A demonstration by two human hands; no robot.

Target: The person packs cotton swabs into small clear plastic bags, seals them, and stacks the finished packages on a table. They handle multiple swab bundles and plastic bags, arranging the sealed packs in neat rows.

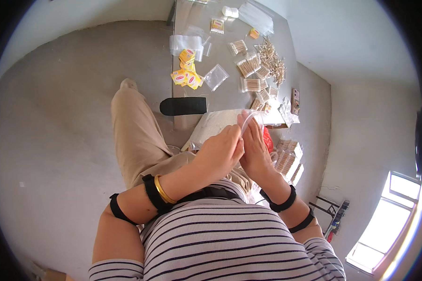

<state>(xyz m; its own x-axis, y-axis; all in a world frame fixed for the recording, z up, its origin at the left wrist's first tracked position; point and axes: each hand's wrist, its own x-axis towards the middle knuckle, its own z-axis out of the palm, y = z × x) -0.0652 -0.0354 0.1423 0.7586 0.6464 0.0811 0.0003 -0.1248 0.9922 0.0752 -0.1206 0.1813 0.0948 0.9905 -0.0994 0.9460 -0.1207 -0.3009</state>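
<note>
A clear plastic bag (247, 122) is held up in front of the desk's (229, 98) near edge. The left hand (224, 145) is curled nearly closed and seems to pinch it; the right hand (256, 152) lies almost flat against it, fingers straight. Thin, slick film could slip or crease if that pinch loosens. Toward the left edge, yellow cards (188, 75) lie loosely overlapped; a sleeve's brush might scatter them. A black strip (183, 106) overhangs that edge and could fall if bumped. Farther right, loose swabs (273, 61) might roll if nudged.
</note>
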